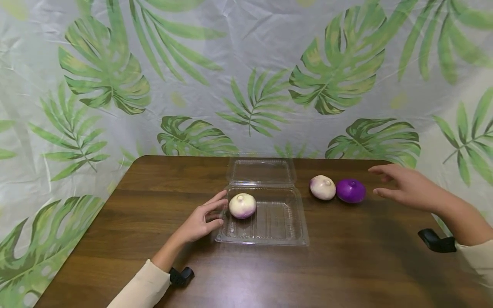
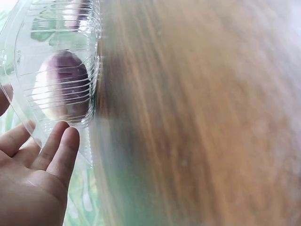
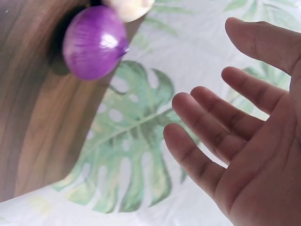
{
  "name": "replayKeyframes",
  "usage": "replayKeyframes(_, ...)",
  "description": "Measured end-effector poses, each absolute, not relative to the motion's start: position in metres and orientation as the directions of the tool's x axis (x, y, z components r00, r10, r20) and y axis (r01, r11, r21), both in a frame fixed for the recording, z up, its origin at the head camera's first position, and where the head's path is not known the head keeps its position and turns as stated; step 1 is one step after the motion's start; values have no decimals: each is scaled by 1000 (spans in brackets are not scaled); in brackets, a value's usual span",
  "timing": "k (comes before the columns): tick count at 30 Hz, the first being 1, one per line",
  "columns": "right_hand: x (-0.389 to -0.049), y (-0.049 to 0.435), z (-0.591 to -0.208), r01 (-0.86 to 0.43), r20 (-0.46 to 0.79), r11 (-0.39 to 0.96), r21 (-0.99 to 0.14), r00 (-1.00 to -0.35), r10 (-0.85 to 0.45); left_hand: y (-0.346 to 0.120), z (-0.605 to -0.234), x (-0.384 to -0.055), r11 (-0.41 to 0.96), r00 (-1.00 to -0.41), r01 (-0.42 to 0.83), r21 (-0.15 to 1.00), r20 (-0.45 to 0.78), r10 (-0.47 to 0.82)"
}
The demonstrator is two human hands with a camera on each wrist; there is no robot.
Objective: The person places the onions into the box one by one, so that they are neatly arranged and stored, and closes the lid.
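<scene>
A clear plastic clamshell box lies with its lid folded back. In its left part sits a white-and-purple turnip, seen through the ribbed wall in the left wrist view. My left hand is at the box's left edge, fingers slightly bent and spread; whether they touch the rim is hard to tell. Right of the box, a second pale turnip stands beside a deep purple, onion-shaped vegetable. Apart from it, to the right, hovers my right hand, its fingers loosely extended and holding nothing.
Everything stands on a dark wooden table with rounded back corners. Directly behind it hangs a pale cloth printed with green leaves. A black wrist strap sits on the right forearm, and another on the left.
</scene>
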State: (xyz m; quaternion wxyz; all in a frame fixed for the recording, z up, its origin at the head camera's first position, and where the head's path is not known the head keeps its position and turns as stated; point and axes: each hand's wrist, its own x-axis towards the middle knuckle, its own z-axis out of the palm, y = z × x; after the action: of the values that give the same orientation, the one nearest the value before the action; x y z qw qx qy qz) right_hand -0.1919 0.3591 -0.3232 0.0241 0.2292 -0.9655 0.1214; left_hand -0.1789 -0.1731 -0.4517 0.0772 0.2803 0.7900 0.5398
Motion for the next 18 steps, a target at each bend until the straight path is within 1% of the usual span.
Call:
replayKeyframes(7, -210, 366, -328, -371, 10, 893, -255, -925, -381, -174, -452, -180, 272, -831, 353, 895, 166, 530)
replayKeyframes(13, -218, 371, -331, -356, 6, 900, -250, -930, -367, -174, -452, -180, 263, -831, 356, 897, 174, 529)
replayKeyframes(18, -223, 373, -338, -349, 14, 898, -269, -933, -359, -174, -453, -180, 263, -832, 355, 897, 175, 527)
